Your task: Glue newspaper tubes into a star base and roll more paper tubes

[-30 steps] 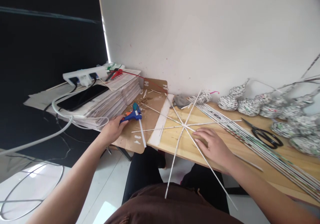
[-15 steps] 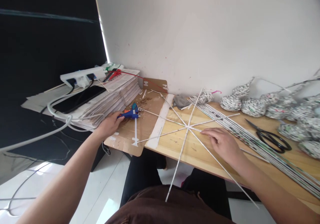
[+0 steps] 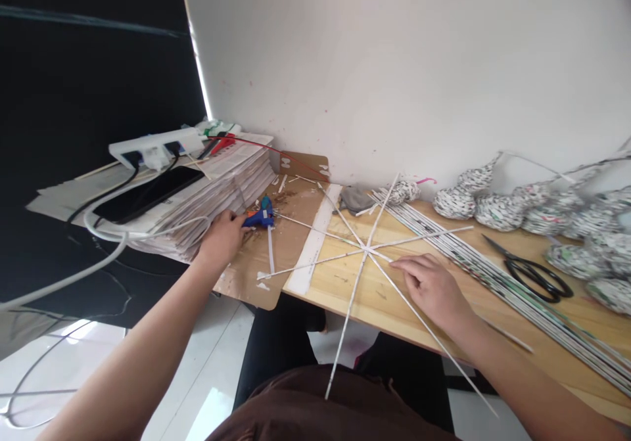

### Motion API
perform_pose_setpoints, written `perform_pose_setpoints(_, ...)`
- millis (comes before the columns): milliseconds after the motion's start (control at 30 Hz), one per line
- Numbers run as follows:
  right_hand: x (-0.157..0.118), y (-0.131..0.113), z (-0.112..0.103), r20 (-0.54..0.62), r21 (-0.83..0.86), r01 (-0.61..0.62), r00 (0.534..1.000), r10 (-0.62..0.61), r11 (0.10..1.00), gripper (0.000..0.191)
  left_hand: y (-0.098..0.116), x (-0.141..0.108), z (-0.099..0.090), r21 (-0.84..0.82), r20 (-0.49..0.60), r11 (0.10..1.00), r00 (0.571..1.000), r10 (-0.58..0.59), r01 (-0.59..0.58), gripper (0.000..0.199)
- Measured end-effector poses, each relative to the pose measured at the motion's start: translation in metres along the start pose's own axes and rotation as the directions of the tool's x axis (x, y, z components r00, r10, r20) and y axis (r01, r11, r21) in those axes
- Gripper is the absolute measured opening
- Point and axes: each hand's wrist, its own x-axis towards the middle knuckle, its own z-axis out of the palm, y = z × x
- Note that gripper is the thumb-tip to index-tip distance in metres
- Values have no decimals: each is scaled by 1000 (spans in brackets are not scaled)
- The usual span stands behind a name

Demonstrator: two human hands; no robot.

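My left hand (image 3: 225, 237) is closed round the handle of a blue glue gun (image 3: 261, 215) over the brown cardboard at the left. A star of thin white paper rods (image 3: 367, 248), crossing at one middle point, lies on the wooden table and reaches past its front edge. My right hand (image 3: 424, 283) pinches one rod of the star just right of the crossing; its other fingers are curled. That rod runs under my hand and shows again beyond my wrist.
Newspapers (image 3: 241, 185) are stacked at the left, with a phone (image 3: 150, 194) and power strip (image 3: 155, 145) on top. Loose rods (image 3: 468, 263) and black scissors (image 3: 530, 273) lie at the right. Woven paper pieces (image 3: 503, 209) line the wall. Cables (image 3: 111, 254) hang at the left.
My left hand and the glue gun have shifted slightly, the hand a little up and to the right. My right hand has moved slightly left along with the star's middle.
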Motion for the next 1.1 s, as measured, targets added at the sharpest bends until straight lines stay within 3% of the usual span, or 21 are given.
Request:
perform_pose_setpoints(133,0,-7,-2,30,24,-14,999,14,1000,35,4,-9,-9,66,-58,997,998,37,-34,40)
perform_pose_setpoints(267,2,-12,-7,54,26,-28,998,26,999,37,18,-19,-20,-64,-200,991,974,105,-119,44)
perform_pose_setpoints(333,5,-12,-8,78,26,-5,997,2,1000,38,37,-24,-23,-247,-250,940,953,174,-236,39)
perform_pose_setpoints(467,19,-12,-6,125,41,46,991,-51,998,43,92,-38,-20,-525,-227,727,896,383,-443,31)
perform_pose_setpoints(567,31,-14,-1,173,26,92,980,-95,995,46,129,-46,-13,-574,-252,622,838,484,-532,30)
perform_pose_setpoints(667,40,-16,4,213,-6,112,971,-108,994,45,152,-49,-8,-564,-247,583,793,557,-585,29)
perform_pose_setpoints(833,45,-15,8,256,-63,113,962,-93,992,42,169,-51,-8,-571,-264,555,775,574,-605,28)
perform_pose_setpoints(1100,54,-10,13,274,-73,83,960,-60,994,37,170,-50,-5,-598,-252,538,777,577,-594,29)
